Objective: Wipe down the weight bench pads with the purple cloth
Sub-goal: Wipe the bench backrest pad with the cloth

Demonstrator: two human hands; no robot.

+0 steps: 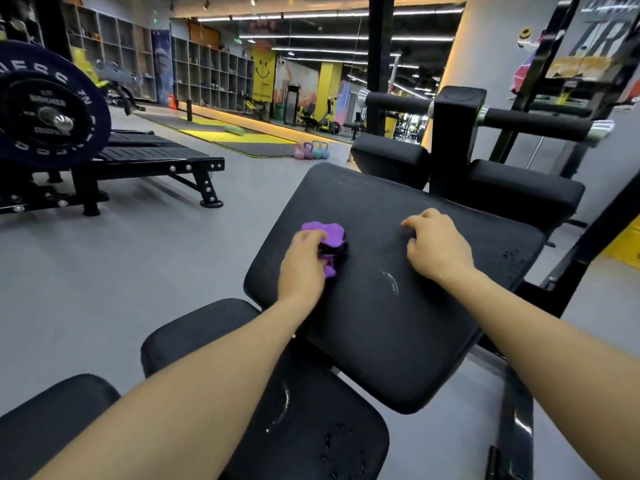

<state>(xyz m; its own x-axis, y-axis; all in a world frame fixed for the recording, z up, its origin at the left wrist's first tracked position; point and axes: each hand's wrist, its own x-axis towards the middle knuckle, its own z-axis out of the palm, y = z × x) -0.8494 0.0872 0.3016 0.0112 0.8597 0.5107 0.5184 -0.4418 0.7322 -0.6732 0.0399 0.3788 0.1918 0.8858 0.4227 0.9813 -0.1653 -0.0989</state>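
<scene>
A large black bench pad (388, 323) fills the middle of the head view, with white scuff marks on it. My left hand (303, 261) presses a bunched purple cloth (325, 233) onto the pad's left part, fingers curled over it. My right hand (438, 247) rests on the same pad to the right, fingers bent, holding nothing. A second black pad (311, 427) lies nearer to me, below the big one, partly hidden by my left forearm. Two smaller pads (519, 188) sit at the far end.
Black foam rollers (533, 124) on an upright post stand behind the bench. A barbell with a dark weight plate (45, 105) and a low black platform (152, 161) are at the left. Coloured kettlebells (311, 150) sit on the grey floor beyond.
</scene>
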